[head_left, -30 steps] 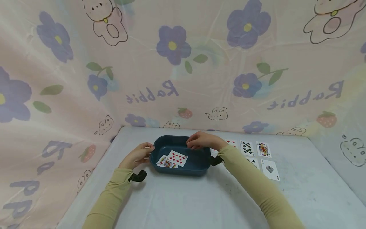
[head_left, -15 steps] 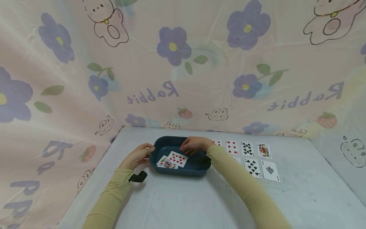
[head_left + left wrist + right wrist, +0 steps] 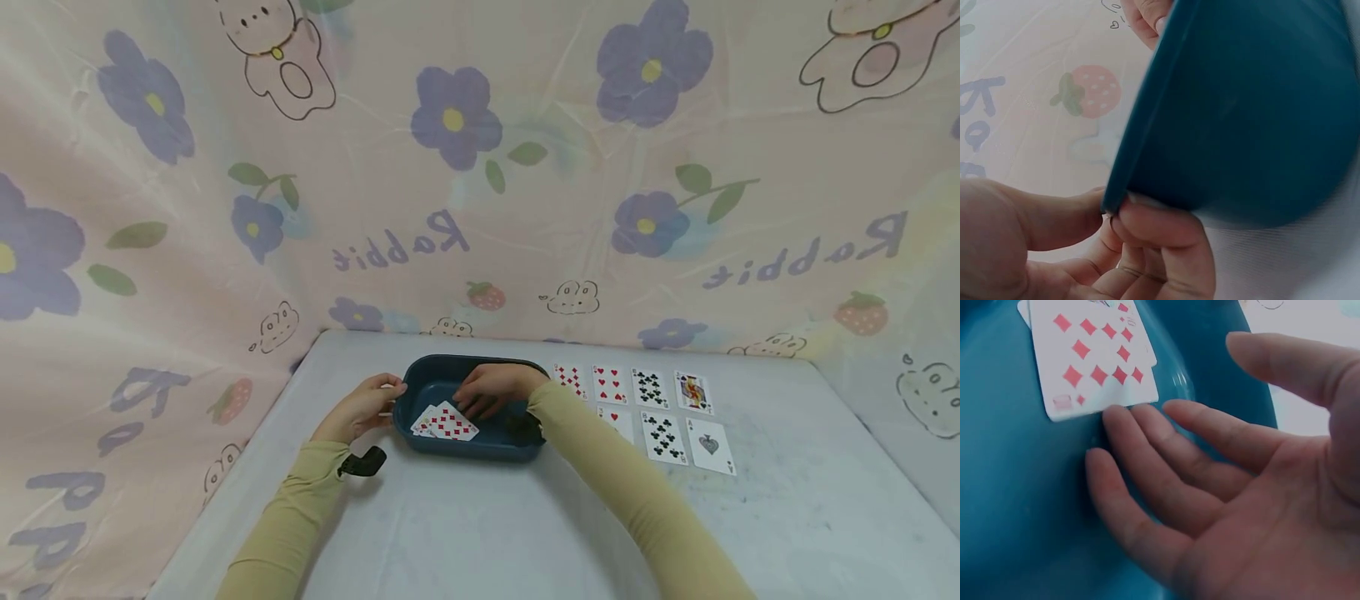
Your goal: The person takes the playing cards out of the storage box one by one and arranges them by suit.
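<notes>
My left hand (image 3: 365, 407) pinches the left rim of a dark blue plastic basin (image 3: 472, 451); in the left wrist view the thumb is inside or over the rim and curled fingers (image 3: 1160, 231) lie against the outer wall. Inside the basin, my right hand (image 3: 495, 389) reaches low from the right. A diamonds playing card (image 3: 1094, 359) lies face up there, overlapping another card at the left end. In the right wrist view my fingers (image 3: 1166, 481) extend loosely, fingertips at the card's near edge, with the thumb held apart. Nothing is gripped in that hand.
Face-up cards lie in two rows right of the basin, among them a hearts card (image 3: 610, 385), a clubs card (image 3: 664, 437), a face card (image 3: 693, 392) and an ace of spades (image 3: 710, 447). My right forearm partly covers the front row. A patterned curtain (image 3: 525, 208) hangs behind the table.
My right hand has moved left and down into the basin. The diamonds card has shifted left and turned, now covering most of the face card beneath it. My left hand stays on the rim.
</notes>
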Demonstrator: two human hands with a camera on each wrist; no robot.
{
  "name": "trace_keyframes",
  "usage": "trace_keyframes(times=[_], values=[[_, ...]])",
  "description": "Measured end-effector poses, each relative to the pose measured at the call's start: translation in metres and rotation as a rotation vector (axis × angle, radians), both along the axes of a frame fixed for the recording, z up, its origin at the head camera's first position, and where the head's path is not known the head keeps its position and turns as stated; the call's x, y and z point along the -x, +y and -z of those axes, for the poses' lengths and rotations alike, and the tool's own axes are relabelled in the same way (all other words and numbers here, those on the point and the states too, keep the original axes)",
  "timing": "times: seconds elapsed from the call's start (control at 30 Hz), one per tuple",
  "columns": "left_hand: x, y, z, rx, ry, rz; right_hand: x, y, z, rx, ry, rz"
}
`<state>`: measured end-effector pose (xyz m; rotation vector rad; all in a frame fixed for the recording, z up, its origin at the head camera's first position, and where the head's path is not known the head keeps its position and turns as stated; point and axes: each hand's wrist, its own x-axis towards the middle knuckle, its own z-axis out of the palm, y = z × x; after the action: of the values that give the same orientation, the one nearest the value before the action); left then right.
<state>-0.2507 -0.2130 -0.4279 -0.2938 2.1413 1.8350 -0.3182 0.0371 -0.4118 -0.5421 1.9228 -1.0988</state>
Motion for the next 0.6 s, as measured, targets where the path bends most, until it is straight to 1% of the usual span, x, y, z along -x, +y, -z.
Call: trace_keyframes(times=[0.17,0.3,0.43,0.6], values=[[-0.0002,-0.0005,-0.0002,0.005,-0.005,-0.011,-0.005,-0.0043,0.0003,0.042,-0.037,-0.027],[-0.0009,-0.0005,-0.0009,0.001,-0.009,0.0,-0.0057,-0.0064,0.0033,0.05,-0.065,-0.038],[-0.0007,0.0006,-0.0025,0.006,-0.011,-0.003,-0.003,-0.008,0.0058,0.036,-0.064,-0.041],[-0.0005,0.0019,-0.0027,0.013,-0.001,0.002,-0.0017,-0.0102,0.0067,0.029,-0.054,-0.077]])
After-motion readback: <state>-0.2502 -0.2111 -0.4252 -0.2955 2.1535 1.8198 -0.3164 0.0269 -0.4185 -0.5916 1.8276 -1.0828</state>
